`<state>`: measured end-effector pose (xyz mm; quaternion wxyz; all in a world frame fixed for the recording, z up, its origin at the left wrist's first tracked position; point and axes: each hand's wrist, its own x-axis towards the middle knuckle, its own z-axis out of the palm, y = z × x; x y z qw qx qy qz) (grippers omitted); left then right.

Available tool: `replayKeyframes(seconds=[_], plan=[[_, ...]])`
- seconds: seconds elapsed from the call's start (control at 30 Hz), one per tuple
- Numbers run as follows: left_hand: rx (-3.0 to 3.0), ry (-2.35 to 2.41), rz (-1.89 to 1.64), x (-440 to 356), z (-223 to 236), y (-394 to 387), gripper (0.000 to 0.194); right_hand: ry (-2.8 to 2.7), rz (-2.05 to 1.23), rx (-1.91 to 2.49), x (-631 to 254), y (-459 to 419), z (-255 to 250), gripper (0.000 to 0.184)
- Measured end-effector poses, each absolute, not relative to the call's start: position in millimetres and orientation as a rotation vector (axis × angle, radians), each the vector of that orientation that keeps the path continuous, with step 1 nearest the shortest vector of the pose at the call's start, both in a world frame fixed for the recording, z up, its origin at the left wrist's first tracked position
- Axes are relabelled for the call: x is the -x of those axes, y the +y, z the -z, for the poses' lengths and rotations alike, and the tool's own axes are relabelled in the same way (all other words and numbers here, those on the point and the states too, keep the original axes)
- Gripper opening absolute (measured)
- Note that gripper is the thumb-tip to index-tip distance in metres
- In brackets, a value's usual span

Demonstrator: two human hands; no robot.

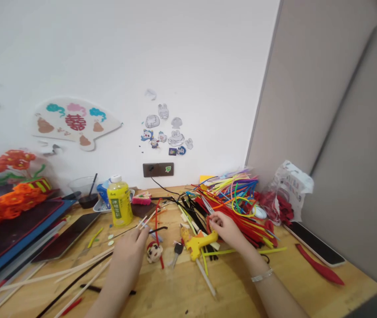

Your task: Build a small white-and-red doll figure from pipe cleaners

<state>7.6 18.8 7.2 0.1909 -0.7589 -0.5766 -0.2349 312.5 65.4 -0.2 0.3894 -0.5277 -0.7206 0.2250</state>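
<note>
My left hand (130,245) is closed around a few cream pipe cleaners (82,264). Their short ends poke out past the fingertips, and the long tails trail to the lower left beside a black pipe cleaner (72,285). In my right hand (224,224) is a pair of scissors (208,206), its blades pointing up and away over the pipe-cleaner pile; the fingers partly hide the handle. Just below that hand lies a yellow glue gun (198,244) with a glue stick in its back. A key (177,251) and a small round face charm (154,251) rest between the hands.
Heaps of red pipe cleaners (241,221) and multicoloured ones (231,187) lie at the back right. A yellow drink bottle (119,203) and a cup of dark liquid (88,201) stand back left. A phone (316,243) and a red strip (321,265) lie right.
</note>
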Motion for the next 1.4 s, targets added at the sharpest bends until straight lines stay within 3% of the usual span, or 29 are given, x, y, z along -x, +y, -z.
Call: replayKeyframes(seconds=[0.33,0.5,0.83,1.1,1.4], plan=[[2.166,-1.739,0.722,-5.0,2.9,24.5,0.034,-2.312,-0.313,1.247,-284.2,32.9,-11.0,0.035],[2.172,-1.723,0.689,-4.9,3.3,23.6,0.028,-2.389,-0.279,1.239,-281.1,34.4,-9.2,0.026],[2.178,-1.692,0.614,-7.9,2.4,21.6,0.023,-2.478,-0.265,1.181,-281.0,29.6,-9.7,0.041],[2.183,-1.673,0.605,-4.2,3.2,23.7,0.024,-2.328,-0.303,1.134,-279.7,36.6,-7.3,0.041],[2.180,-1.628,0.642,-5.3,7.0,27.7,0.024,-1.789,-0.269,1.237,-313.3,66.9,-3.7,0.041]])
